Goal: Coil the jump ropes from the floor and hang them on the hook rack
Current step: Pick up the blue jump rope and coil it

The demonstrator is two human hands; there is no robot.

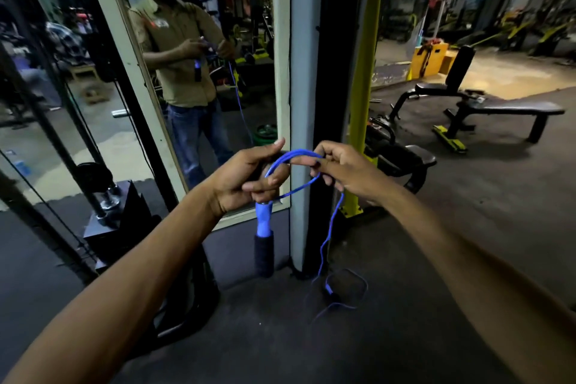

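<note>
A blue jump rope (331,221) runs between my two hands at chest height. My left hand (249,173) grips loops of it, and one handle (264,240), blue with a black foam grip, hangs straight down from that fist. My right hand (343,168) pinches the cord a short way to the right. From there the cord drops to the dark floor, where its loose end and the second handle (330,290) lie in a rough loop. No hook rack is in sight.
A white-framed wall mirror (282,50) stands straight ahead and reflects me. A cable machine with a weight stack (103,206) is at the left. A yellow post (363,78) rises just right of the hands, with black benches (511,107) beyond it.
</note>
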